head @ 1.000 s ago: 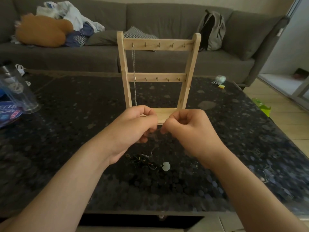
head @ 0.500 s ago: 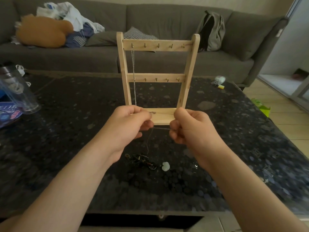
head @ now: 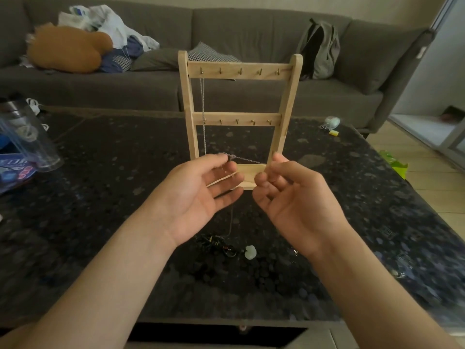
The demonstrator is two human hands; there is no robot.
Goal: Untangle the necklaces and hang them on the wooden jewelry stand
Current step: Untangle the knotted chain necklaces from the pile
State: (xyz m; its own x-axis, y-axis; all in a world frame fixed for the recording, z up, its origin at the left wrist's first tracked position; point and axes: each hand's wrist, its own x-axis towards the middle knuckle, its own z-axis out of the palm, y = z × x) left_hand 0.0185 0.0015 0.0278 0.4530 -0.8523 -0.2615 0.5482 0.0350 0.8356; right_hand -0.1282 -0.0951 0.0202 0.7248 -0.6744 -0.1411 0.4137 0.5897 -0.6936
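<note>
One chain [head: 202,109] hung on the stand [head: 239,71]. The left hand [head: 198,195] and right hand [head: 294,205] pinched another strand [head: 247,160] taut between them. A tangle [head: 216,245] lay unsorted below.

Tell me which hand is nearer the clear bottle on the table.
Left. The left hand is off to the right of the bottle, in front of the stand; the right hand is farther right, at the other end of the chain both pinch.

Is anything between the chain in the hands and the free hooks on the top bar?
Nothing visible blocks the free hooks, but the chain trails down toward the tangle on the table.
</note>
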